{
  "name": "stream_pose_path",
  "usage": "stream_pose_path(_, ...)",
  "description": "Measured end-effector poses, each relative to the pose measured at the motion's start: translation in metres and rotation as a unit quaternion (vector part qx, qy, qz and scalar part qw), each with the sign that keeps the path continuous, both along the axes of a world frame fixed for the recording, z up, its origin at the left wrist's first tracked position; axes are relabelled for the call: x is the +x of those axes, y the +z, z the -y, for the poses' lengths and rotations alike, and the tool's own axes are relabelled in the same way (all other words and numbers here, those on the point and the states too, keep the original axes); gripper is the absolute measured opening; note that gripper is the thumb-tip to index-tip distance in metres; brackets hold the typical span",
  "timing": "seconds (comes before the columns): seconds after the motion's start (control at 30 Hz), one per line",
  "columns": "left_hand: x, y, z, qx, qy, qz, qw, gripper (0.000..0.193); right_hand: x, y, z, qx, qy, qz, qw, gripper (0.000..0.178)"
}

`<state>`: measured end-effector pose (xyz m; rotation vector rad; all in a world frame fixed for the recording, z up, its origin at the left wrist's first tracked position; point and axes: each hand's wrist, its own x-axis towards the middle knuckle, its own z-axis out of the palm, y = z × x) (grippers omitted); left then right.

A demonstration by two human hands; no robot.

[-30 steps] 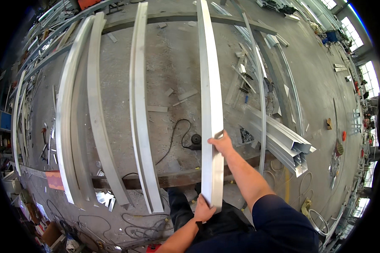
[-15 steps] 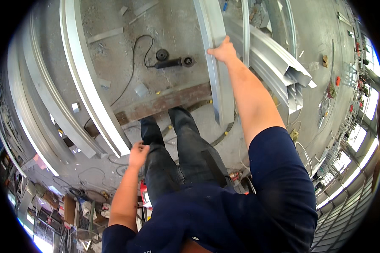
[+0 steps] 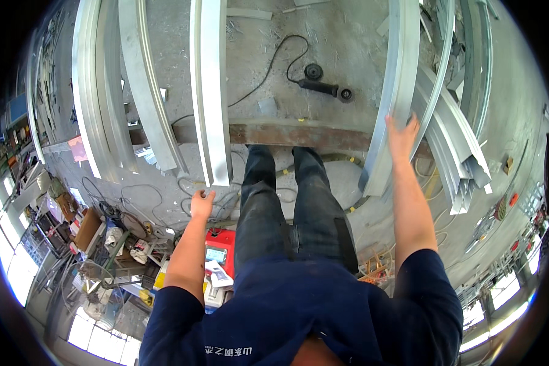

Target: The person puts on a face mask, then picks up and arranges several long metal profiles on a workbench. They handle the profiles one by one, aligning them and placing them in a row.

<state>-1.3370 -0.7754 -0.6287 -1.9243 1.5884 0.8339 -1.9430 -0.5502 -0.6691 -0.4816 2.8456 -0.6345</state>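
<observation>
My right hand is over the right edge of a long grey metal profile; its thumb and fingers are spread with nothing between them. Whether the fingertips touch the metal I cannot tell. My left hand hangs just below the near end of another long, bright metal profile. Its fingers are loosely bent and apart, and it holds nothing. Both profiles lie across a rusty steel beam in front of my legs.
An angle grinder with a black cord lies on the floor beyond the beam. More long profiles rest at the left, and a stack of channels at the right. A red machine stands by my left leg; cables trail behind the beam.
My view has swung right to left-facing position, so profiles and grinder appear farther right. My right hand has loosened from the right profile, its fingers spreading. My left hand stays free.
</observation>
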Motion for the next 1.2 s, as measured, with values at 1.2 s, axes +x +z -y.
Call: stream_pose_path(1.2,-0.053,0.022,0.058,0.049,0.095,-0.171,0.98,0.084,0.186,0.08,-0.036,0.179,0.07,0.452,0.871,0.074)
